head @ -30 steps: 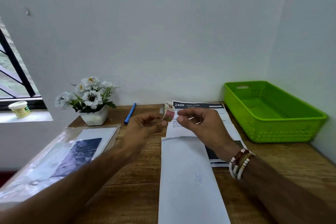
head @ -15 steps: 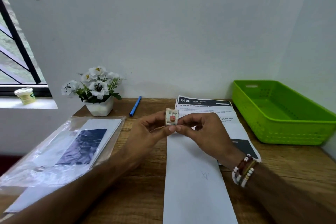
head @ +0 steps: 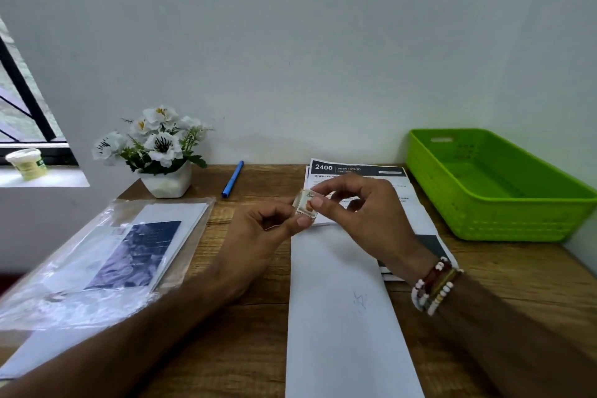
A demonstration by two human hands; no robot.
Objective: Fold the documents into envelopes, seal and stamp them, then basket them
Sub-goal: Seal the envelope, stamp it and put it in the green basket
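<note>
A small cream stamp (head: 304,205) is pinched between both hands above the far end of a long white envelope (head: 342,307) lying lengthwise on the wooden desk. My left hand (head: 258,236) grips the stamp from below with thumb and fingers. My right hand (head: 361,213) holds it from the right, thumb across its face. Printed documents (head: 358,171) with a black header lie under and behind the envelope. The green basket (head: 497,200) stands at the right with nothing visible inside.
A clear plastic sleeve (head: 106,262) holding papers and a dark sheet lies at the left. A white flower pot (head: 166,182) and a blue pen (head: 232,179) sit near the wall. A small jar (head: 26,163) stands on the window sill.
The camera has tilted down and the view shifted. Both hands keep hold of the stamp, and the right thumb now covers part of its face.
</note>
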